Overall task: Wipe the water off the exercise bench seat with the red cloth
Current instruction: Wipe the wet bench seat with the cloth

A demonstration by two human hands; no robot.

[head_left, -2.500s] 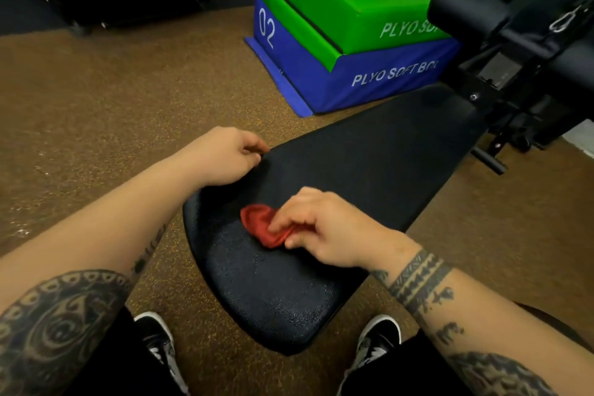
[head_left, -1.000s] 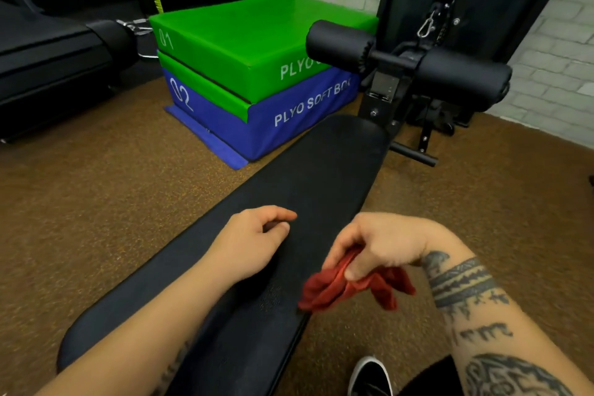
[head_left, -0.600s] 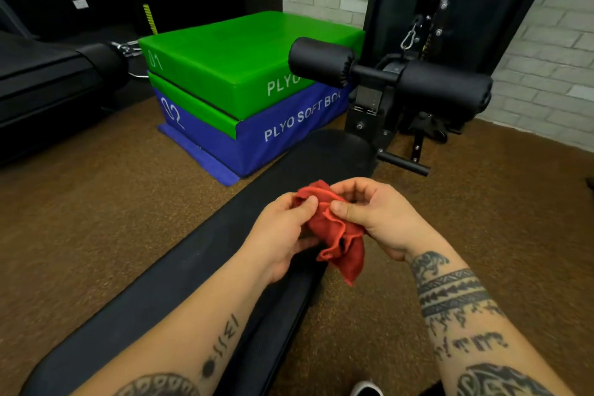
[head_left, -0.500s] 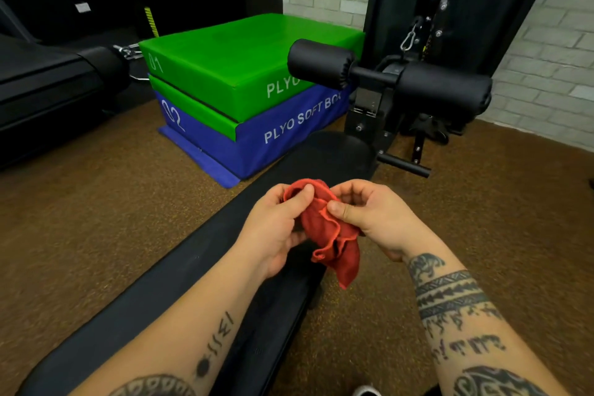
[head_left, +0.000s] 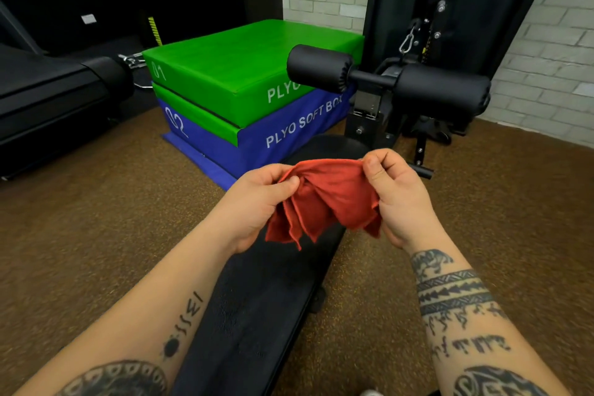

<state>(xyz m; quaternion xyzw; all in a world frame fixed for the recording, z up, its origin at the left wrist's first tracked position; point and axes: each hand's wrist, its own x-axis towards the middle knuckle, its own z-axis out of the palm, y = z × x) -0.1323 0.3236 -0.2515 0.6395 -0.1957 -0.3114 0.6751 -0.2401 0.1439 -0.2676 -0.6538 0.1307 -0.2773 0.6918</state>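
Cloth position: the red cloth [head_left: 324, 199] is held up in the air between both hands, above the far half of the surface [head_left: 257, 315], which is the bench's black padded seat. Its lower corners hang free and appear clear of the padding.
Left hand: the left hand [head_left: 257, 202] pinches one end of the cloth's upper edge between thumb and curled fingers.
Right hand: the right hand [head_left: 398, 199] pinches the other end of that edge, thumb on the near side, fingers curled behind.
Reason for hold: with the hands apart the top edge is pulled fairly taut while the rest drapes in folds. Judged to be a spreading or refolding of the cloth to present a fresh, flatter face before it goes down again.
Surface state: dark, textured, running from under the forearms toward the foam roller pads [head_left: 316, 69]. Whether water remains cannot be told; no droplets are plainly visible.
Surroundings: a green plyo box [head_left: 244, 67] is stacked on a blue plyo box [head_left: 289, 135] on the brown floor [head_left: 96, 235], left of the bench's far end and well apart from the hands.
Progress: wiping is interrupted, and no contact is made between cloth and seat.
Next requirement: the cloth needs lowering flat under one palm; loose hanging corners would wipe poorly.
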